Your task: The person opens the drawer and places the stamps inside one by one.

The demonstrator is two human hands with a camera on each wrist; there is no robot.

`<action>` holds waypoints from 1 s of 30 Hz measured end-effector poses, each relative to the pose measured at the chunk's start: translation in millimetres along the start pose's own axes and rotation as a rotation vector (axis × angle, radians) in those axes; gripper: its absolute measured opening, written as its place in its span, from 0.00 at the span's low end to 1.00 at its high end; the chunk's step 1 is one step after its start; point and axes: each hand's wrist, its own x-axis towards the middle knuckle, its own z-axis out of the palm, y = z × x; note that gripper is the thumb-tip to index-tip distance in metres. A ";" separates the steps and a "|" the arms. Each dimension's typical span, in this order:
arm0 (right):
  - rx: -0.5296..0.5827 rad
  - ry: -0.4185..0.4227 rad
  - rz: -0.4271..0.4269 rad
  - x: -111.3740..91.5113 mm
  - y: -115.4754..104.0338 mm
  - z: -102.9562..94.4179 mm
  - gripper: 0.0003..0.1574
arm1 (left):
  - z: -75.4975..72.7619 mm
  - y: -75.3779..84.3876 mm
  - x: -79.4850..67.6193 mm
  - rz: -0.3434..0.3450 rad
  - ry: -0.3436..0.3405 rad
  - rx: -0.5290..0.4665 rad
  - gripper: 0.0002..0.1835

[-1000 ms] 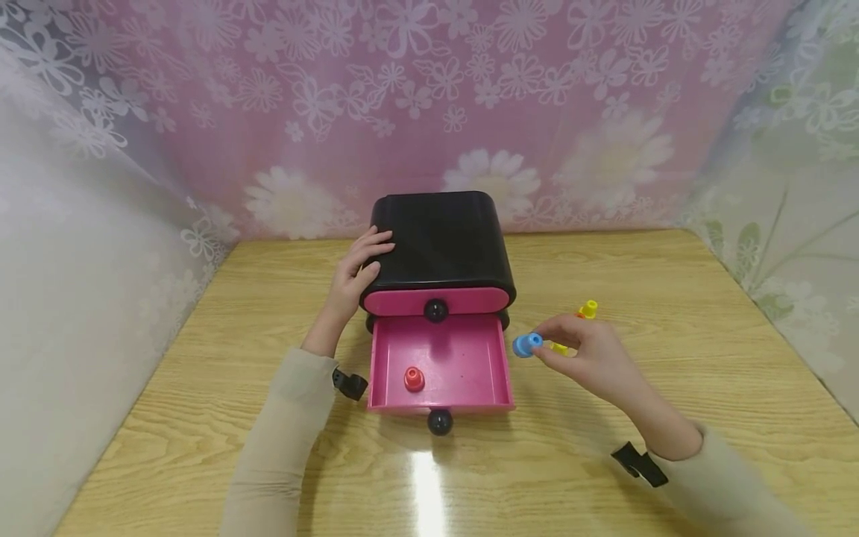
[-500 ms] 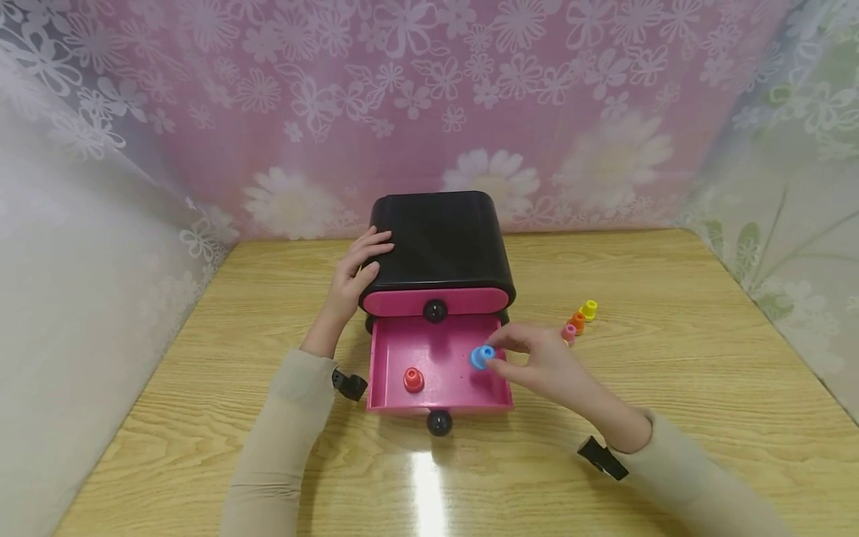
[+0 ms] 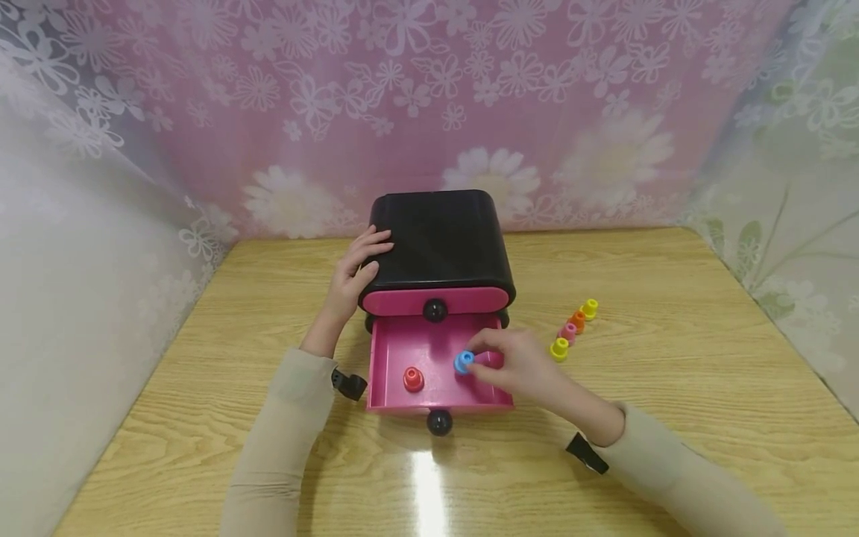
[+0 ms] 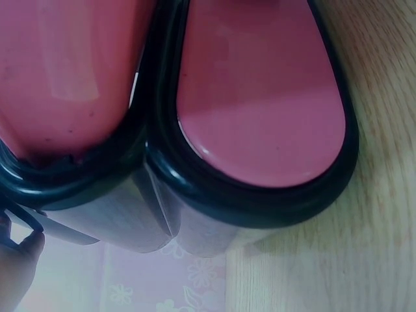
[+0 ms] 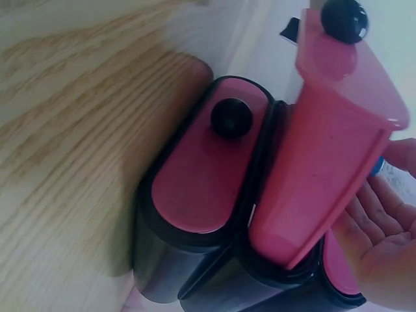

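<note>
In the head view a small drawer cabinet has a black body and pink drawer fronts. Its pulled-out pink drawer holds a small red stepped peg, upright. My right hand reaches over the drawer's right wall and pinches a similar blue peg between thumb and fingers; whether its base touches the drawer floor I cannot tell. On the cabinet's upper left side rests my left hand, fingers extended. In the right wrist view the drawer wall hides most of the blue peg.
Right of the cabinet, several pegs stand in a slanting row on the wooden table: yellow, orange, pink and another yellow one. A black knob projects from the open drawer's front. Behind hangs a flowered curtain.
My right hand has carried the blue peg leftward from beside the cabinet into the open drawer, uncovering the row of pegs. The left hand stays on the cabinet.
</note>
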 end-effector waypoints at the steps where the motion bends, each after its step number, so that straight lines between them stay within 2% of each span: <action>1: -0.019 -0.006 -0.003 0.4 0.1 1.0 0.09 | -0.1 -0.2 -0.3 -0.003 0.002 0.000 0.18; 15: -0.190 -0.042 -0.079 2.2 2.8 11.1 0.08 | 0.1 2.1 0.2 -0.028 0.002 0.005 0.17; 30: -0.264 -0.041 -0.089 2.2 -1.3 13.0 0.10 | 0.2 1.4 0.1 -0.036 0.002 0.006 0.18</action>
